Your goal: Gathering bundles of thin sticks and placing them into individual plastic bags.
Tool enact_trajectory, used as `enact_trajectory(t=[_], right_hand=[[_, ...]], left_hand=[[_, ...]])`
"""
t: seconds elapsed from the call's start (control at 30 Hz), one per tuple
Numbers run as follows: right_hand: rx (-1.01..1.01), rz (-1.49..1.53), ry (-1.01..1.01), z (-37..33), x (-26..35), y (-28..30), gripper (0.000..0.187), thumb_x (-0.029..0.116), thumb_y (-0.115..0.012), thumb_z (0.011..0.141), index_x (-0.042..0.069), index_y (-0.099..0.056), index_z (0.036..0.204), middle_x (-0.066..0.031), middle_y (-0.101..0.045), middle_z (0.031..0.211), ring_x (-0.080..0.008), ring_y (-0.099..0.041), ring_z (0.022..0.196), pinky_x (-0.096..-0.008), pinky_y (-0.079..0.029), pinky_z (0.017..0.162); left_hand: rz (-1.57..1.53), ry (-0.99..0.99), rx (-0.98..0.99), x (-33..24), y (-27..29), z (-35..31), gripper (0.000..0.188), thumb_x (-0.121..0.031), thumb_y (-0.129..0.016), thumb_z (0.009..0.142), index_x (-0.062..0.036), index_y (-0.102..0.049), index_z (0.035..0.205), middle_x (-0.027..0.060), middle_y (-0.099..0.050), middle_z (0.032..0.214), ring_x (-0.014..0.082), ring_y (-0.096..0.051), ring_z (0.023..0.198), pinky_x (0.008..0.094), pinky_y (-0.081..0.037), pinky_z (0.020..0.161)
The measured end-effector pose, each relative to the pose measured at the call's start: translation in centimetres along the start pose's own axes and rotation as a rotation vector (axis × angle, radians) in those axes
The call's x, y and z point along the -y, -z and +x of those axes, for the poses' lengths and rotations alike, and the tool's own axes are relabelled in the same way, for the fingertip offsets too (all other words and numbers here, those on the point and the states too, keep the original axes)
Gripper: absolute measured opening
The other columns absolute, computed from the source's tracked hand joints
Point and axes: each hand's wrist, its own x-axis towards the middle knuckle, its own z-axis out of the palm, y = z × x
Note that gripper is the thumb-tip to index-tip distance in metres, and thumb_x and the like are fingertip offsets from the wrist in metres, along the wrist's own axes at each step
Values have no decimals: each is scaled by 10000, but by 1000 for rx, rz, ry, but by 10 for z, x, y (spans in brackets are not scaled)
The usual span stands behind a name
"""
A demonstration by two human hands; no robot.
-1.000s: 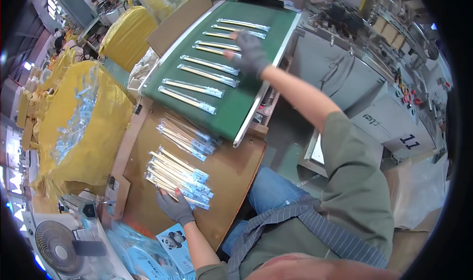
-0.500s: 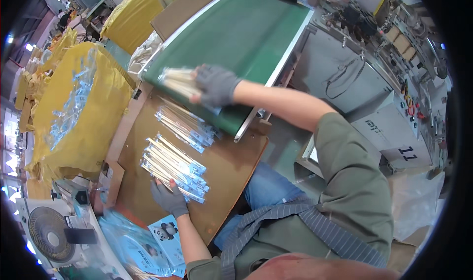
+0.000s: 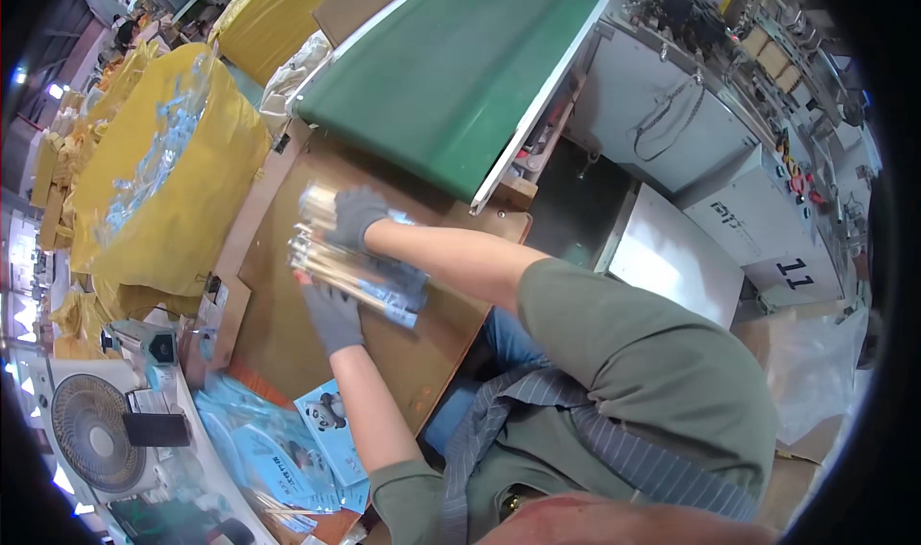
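Note:
A pile of wrapped chopsticks (image 3: 341,269), pale sticks in clear sleeves with blue ends, lies on the brown work board (image 3: 403,348). My right hand (image 3: 359,217), in a grey glove, grips wrapped chopsticks at the far side of the pile, partly blurred by motion. On the near side, my left hand (image 3: 332,317) rests against the pile with its gloved fingers stretched out along it. Bare fingertips show beyond the glove. Part of the pile is hidden beneath my right hand and forearm.
A green conveyor belt (image 3: 451,75) runs beyond the board. Yellow sacks (image 3: 158,243) stand at left, one holding blue-and-clear wrappers. Blue printed bags (image 3: 273,459) and a fan (image 3: 99,437) are at near left. A grey cabinet (image 3: 662,113) stands at right.
My right hand has come from the belt's near end down to the pile, bringing its wrapped chopsticks. The separate groups on the board are now together. My left hand has moved slightly farther away.

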Motion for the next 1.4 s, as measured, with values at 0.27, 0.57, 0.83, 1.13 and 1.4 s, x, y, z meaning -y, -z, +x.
enact_trajectory(t=[0.27,0.57,0.83,1.13,1.4], right_hand=[[548,907,151,-56,17,1,677,538,-640,749,16,-584,1177,-165,-639,1087,-238,-584,1029,-328,-420,922],[297,888,645,-94,14,69,1272,276,-875,614,-31,25,1459,-177,-313,1439,-225,-270,1342,-337,-213,1110],[590,1165,174,-180,44,105,835,243,-789,714,29,-351,1392,-161,-475,1301,-208,-493,1154,-313,-411,956],[1210,1226,185,-192,-4,66,291,179,-660,769,-11,-623,986,-126,-663,881,-189,-630,817,-290,-491,750],[1159,1296,61,-209,0,63,184,178,-618,771,1,-591,815,-122,-627,801,-206,-618,776,-293,-488,718]], left_hand=[[127,-160,35,10,25,-2,585,-366,-627,876,27,-446,1269,111,-536,1170,209,-548,1039,319,-468,876],[758,-401,383,-42,22,-85,686,-151,-807,688,-15,-459,1263,99,-528,1215,193,-555,1056,325,-489,879],[730,-428,426,-17,19,-125,550,-168,-771,702,-48,-539,1186,61,-589,1163,168,-571,1043,319,-481,887],[318,-219,316,55,38,-218,548,-414,-655,823,16,-538,1143,127,-609,1069,217,-578,1006,323,-471,860],[2282,-244,-394,34,163,-216,295,-233,-613,801,-12,-571,992,158,-592,937,316,-608,875,390,-516,695]])
